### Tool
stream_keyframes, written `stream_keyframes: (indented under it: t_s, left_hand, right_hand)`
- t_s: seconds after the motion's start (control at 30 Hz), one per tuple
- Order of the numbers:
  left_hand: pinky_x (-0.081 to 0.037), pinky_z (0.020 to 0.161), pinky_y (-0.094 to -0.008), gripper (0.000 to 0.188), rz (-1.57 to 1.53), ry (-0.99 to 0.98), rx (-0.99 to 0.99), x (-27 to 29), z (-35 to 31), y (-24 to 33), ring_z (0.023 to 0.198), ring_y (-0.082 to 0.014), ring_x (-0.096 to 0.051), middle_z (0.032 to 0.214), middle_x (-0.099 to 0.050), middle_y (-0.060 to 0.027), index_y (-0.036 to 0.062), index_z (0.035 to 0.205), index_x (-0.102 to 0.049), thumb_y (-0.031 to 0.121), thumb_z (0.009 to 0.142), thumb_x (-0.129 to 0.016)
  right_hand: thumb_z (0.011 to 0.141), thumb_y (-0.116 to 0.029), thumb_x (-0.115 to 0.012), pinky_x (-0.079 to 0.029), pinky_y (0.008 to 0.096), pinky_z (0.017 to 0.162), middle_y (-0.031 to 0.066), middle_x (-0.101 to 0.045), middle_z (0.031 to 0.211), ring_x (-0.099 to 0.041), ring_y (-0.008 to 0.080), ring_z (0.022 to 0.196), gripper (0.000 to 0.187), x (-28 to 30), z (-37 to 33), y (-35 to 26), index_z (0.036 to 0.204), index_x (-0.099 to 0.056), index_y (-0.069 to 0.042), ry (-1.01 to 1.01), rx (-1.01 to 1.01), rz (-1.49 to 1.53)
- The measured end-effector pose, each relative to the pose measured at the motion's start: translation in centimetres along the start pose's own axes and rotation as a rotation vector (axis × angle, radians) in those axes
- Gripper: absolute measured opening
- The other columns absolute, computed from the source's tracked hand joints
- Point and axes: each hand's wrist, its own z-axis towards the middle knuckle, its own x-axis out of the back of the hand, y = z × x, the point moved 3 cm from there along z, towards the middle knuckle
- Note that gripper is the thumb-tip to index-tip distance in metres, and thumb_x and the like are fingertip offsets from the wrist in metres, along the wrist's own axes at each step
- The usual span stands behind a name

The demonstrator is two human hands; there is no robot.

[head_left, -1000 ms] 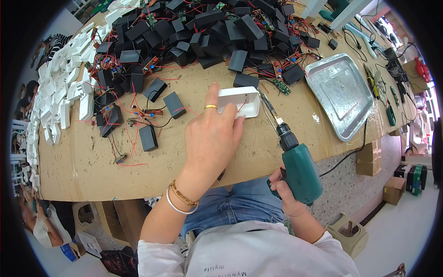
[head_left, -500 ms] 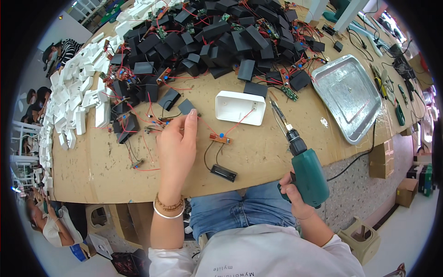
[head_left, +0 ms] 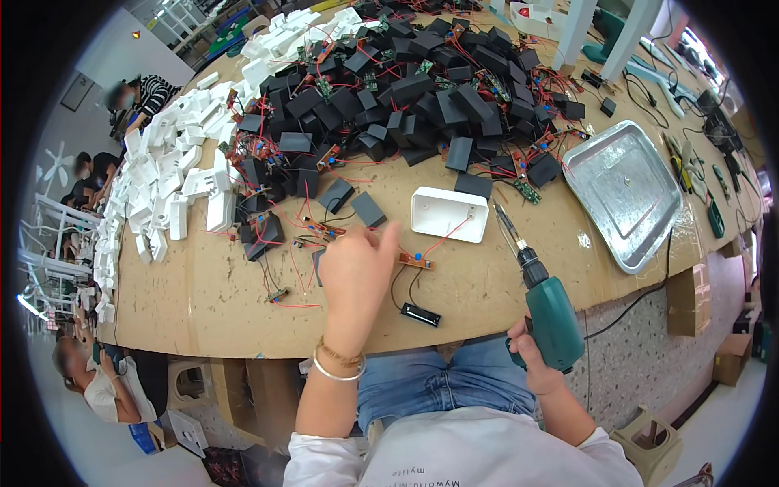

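My left hand (head_left: 357, 272) hovers over the wooden table (head_left: 203, 308), fingers bent, touching a small red circuit board with red wires (head_left: 324, 231). A white plastic housing (head_left: 449, 214) lies open side up just to the right of it. A second small board (head_left: 415, 260) with wires leads to a black battery holder (head_left: 420, 315) near the table's front edge. My right hand (head_left: 531, 357) grips a teal electric screwdriver (head_left: 548, 312), its bit pointing up toward the white housing.
A big heap of black boxes with red wiring (head_left: 406, 89) fills the far side. White housings (head_left: 162, 178) are stacked along the left. A metal tray (head_left: 629, 191) sits at the right. Other people sit at the left edge.
My left hand left the white housing and moved left and nearer, onto the small wired board. The housing now lies uncovered. The screwdriver stayed in my right hand.
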Motion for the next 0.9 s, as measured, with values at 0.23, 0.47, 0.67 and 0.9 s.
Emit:
stream_keyframes:
  t_s: [0.23,0.47,0.67,0.9]
  left_hand:
    - [-0.053,0.06,-0.0395,0.031,-0.711,0.082,0.072,-2.0,0.5,-2.0,0.064,-0.032,-0.066,0.067,-0.066,-0.016,-0.0005,0.076,-0.067,0.03,0.083,-0.069]
    - [-0.052,0.062,-0.0408,0.032,0.023,0.017,-0.058,-1.4,0.2,-0.3,0.067,-0.0332,-0.066,0.073,-0.067,-0.0167,0.0016,0.072,-0.065,0.032,0.08,-0.071]
    - [-0.052,0.061,-0.0412,0.036,-0.263,0.089,-0.032,-1.3,-0.3,-1.1,0.067,-0.0328,-0.066,0.07,-0.065,-0.0156,0.0007,0.075,-0.064,0.035,0.081,-0.07]
    - [-0.053,0.057,-0.0388,0.036,0.3,0.158,-0.025,-1.3,-0.7,-0.2,0.067,-0.0331,-0.066,0.075,-0.064,-0.0168,0.0013,0.079,-0.062,0.037,0.082,-0.069]
  right_hand:
    - [0.085,-0.006,-0.067,-0.046,0.024,0.059,0.0042,-0.063,0.079,-0.055,0.0082,0.064,0.018,-0.1,0.0,0.3,0.099,-0.059,0.001,0.007,-0.001,0.008]
    - [0.085,-0.007,-0.068,-0.046,0.0241,0.059,0.0037,-0.063,0.079,-0.055,0.0078,0.064,0.019,-0.2,0.2,0.0,0.1,-0.059,0.001,0.002,-0.028,0.036]
    - [0.084,-0.007,-0.068,-0.047,0.0247,0.061,0.0047,-0.065,0.08,-0.057,0.0085,0.066,0.02,0.1,0.3,0.3,0.099,-0.059,0.001,0.014,-0.032,0.007]
    - [0.081,-0.007,-0.072,-0.048,0.0258,0.063,0.0055,-0.064,0.082,-0.059,0.0108,0.067,0.028,-0.1,0.8,-1.7,0.103,-0.057,0.001,0.032,0.141,-0.243]
